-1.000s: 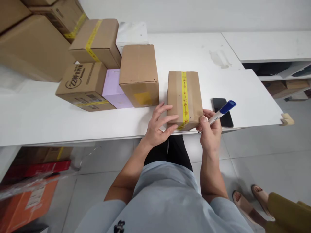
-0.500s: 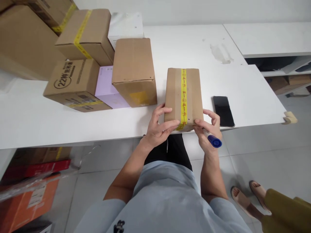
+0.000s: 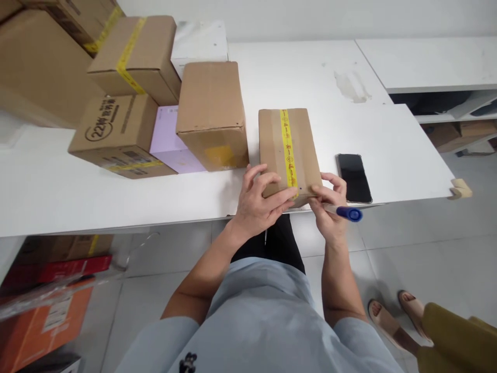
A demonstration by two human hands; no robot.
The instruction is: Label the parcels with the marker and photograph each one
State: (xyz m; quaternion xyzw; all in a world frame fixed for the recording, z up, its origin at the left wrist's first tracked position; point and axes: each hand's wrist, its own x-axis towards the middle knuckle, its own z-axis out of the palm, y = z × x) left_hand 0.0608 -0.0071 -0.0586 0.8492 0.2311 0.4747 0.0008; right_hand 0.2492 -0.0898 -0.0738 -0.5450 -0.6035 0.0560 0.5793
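Note:
A brown cardboard box (image 3: 272, 140) with yellow printed tape down its top sits at the front edge of the white table (image 3: 202, 199), slightly turned. My left hand (image 3: 258, 202) grips its near left corner, fingers over the top and front. At the near right corner, my right hand (image 3: 330, 207) has fingers on the box and also holds a marker with a blue cap (image 3: 349, 213). A black phone (image 3: 354, 177) lies flat just right of the right hand.
Several boxes stand on the left, the nearest a plain brown one (image 3: 212, 98) beside a lilac one (image 3: 174, 147). Shelves (image 3: 438, 118) are at the right. A person's sandalled feet (image 3: 388, 321) are on the floor at lower right. An orange box (image 3: 46, 324) lies lower left.
The box has turned a little and its near end shifted slightly. My left hand has moved right and further over the box's top. The marker in my right hand now points more to the right.

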